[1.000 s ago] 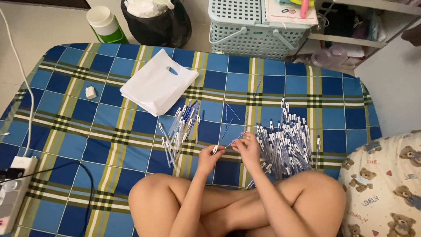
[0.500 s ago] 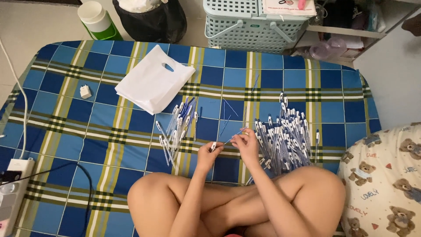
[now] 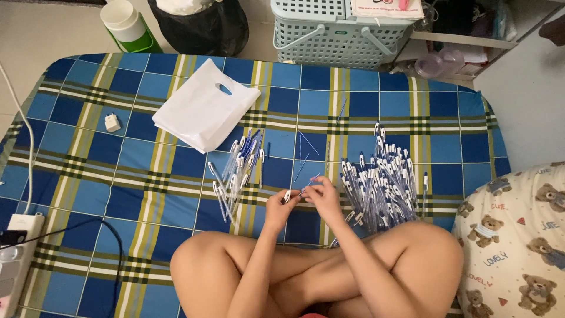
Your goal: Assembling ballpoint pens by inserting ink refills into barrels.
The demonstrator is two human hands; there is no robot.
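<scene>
Pen [image 3: 289,196] sits between both hands above the plaid mattress [image 3: 147,176], just ahead of the crossed legs. The left hand [image 3: 279,206] has its grip clamped on the pen barrel; the right hand [image 3: 321,197] pinches a thin blue refill [image 3: 308,184]. Small pen pile [image 3: 238,171] lies left, big pile [image 3: 379,182] right.

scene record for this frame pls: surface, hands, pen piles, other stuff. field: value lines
surface: blue, green and white plaid mat
left hand: pinching a small white pen part
right hand: holding a thin blue refill
left pile: small bunch of clear pens with white clips
right pile: large heap of the same pens
other: white plastic bag, pale green lattice basket, teddy-bear print pillow
</scene>
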